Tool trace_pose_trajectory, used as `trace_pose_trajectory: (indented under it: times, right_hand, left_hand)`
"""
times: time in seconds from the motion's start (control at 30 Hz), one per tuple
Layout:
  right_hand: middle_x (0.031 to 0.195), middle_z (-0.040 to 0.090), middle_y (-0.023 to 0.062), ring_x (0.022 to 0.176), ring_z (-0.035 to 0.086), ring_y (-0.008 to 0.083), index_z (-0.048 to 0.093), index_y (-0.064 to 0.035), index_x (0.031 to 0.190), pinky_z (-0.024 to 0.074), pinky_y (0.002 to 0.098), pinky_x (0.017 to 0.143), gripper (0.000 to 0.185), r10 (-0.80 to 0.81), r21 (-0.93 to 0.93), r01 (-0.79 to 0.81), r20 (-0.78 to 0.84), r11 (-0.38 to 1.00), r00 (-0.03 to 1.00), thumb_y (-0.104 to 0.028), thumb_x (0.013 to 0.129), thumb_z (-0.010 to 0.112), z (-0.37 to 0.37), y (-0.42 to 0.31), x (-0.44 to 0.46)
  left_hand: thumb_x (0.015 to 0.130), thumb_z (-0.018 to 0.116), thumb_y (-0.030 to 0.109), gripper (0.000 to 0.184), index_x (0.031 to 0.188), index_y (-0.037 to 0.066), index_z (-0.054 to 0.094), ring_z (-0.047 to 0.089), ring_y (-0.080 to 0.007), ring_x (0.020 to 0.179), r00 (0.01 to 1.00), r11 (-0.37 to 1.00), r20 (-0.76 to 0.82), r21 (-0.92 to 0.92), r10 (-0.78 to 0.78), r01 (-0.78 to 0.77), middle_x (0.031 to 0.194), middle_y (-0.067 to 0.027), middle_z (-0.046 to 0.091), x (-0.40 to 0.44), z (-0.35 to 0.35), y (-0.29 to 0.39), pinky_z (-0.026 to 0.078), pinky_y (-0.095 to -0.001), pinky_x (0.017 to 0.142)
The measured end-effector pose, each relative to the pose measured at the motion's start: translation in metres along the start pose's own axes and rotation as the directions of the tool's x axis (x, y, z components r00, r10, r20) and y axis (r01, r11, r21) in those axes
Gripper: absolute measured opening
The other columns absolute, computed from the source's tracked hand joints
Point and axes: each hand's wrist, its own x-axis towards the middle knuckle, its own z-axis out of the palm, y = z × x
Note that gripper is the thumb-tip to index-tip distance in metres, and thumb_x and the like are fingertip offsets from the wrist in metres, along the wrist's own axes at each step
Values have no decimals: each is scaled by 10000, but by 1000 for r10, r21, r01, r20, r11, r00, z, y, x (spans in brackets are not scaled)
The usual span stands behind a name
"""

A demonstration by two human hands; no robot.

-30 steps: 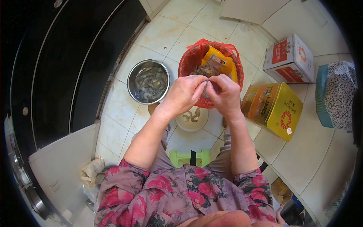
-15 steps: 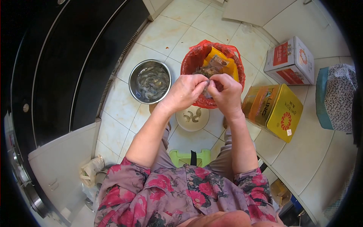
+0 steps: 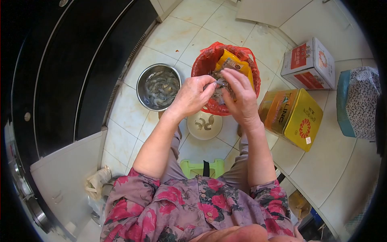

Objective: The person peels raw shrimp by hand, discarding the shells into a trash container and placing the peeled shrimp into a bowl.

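My left hand (image 3: 193, 94) pinches a small greyish shrimp (image 3: 220, 82) over the red-lined bin (image 3: 202, 60). Just right of the shrimp, my right hand (image 3: 243, 99) has its thumb and fingers apart and holds nothing I can see. Below the hands, the bin contains shrimp scraps (image 3: 218, 97) and a yellow packet (image 3: 234, 62). On the left stands a steel bowl (image 3: 140, 90) with many grey shrimp (image 3: 162, 88) in it. A white bowl (image 3: 197, 135) nearer my body has several shrimp pieces (image 3: 207, 122) inside.
A green stool (image 3: 219, 167) is between my legs. To the right are a yellow tin (image 3: 304, 115), a white and red carton (image 3: 310, 64) and a cloth-covered item (image 3: 358, 103). Black cabinet fronts (image 3: 92, 60) line the left. Tiled floor (image 3: 161, 46) lies around the bowls.
My right hand has come away from its pinch against the left fingers and opened. The shrimp now shows at my left fingertips, which have shifted slightly left.
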Motion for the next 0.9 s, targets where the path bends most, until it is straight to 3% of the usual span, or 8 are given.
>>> trace_pose_trajectory:
  times: [0.07, 0.33, 0.4, 0.43, 0.6, 0.8, 0.87, 0.9]
  right_hand:
    - [1025, 636, 120, 903, 623, 289, 652, -37, 1048, 497, 406, 835, 288, -116, -53, 119, 52, 991, 992, -3, 762, 657, 3, 4, -2]
    - [799, 633, 96, 758, 610, 282, 645, -38, 887, 509, 394, 697, 133, -121, -101, 135, 130, 986, 984, -25, 755, 659, 5, 10, -8]
    - [772, 623, 106, 734, 611, 286, 642, -36, 866, 511, 392, 673, 113, -106, -89, 120, 146, 989, 984, -23, 754, 653, 6, 10, -8]
    - [752, 614, 116, 719, 610, 294, 641, -34, 847, 510, 394, 660, 94, -98, -76, 111, 153, 991, 983, -23, 754, 650, 6, 12, -8]
    - [705, 596, 128, 670, 603, 307, 633, -26, 783, 507, 405, 626, 48, -41, -79, 55, 168, 995, 985, -28, 740, 654, 5, 12, -7]
    - [728, 655, 135, 644, 649, 274, 680, 2, 817, 529, 348, 611, 81, 163, -23, -162, 43, 987, 986, -43, 752, 661, 7, 5, -8]
    - [749, 688, 139, 649, 682, 222, 700, 17, 844, 540, 304, 628, 111, 424, 183, -430, 75, 884, 903, -56, 775, 652, 7, 3, -9]
    - [749, 688, 139, 649, 682, 222, 700, 17, 844, 540, 304, 628, 111, 423, 183, -430, 76, 884, 903, -56, 775, 652, 6, 2, -9]
  left_hand:
    - [882, 559, 159, 208, 900, -31, 643, 642, -357, 719, 1000, 1000, 18, 7, -23, 23, 774, -212, 646, -1, -1, 4, 487, -409, 640]
    - [862, 567, 172, 211, 862, -26, 641, 634, -349, 676, 998, 999, 61, -5, -33, 33, 733, -213, 631, -2, 2, -2, 487, -399, 613]
    - [865, 581, 131, 184, 915, -27, 662, 645, -196, 652, 995, 994, 96, 106, -13, 2, 747, -169, 660, -2, 1, -5, 498, -326, 626]
    - [865, 581, 131, 184, 915, -27, 662, 645, -196, 652, 995, 994, 97, 106, -13, 3, 747, -169, 660, -2, 1, -4, 498, -326, 626]
    - [862, 585, 115, 134, 898, 9, 659, 632, -363, 706, 984, 976, 97, 143, 149, -162, 776, -196, 638, -2, 3, -4, 500, -372, 613]
    - [887, 581, 126, 111, 883, 30, 636, 628, -364, 722, 970, 945, 36, 218, 241, -243, 758, -177, 631, -1, 10, -3, 492, -406, 593]
    - [891, 579, 130, 108, 877, 36, 630, 627, -363, 725, 968, 933, 41, 259, 247, -249, 762, -174, 632, -1, 11, 0, 494, -414, 595]
    - [895, 577, 134, 107, 871, 41, 623, 627, -362, 728, 966, 919, 48, 300, 254, -257, 767, -170, 632, -2, 12, 1, 495, -422, 596]
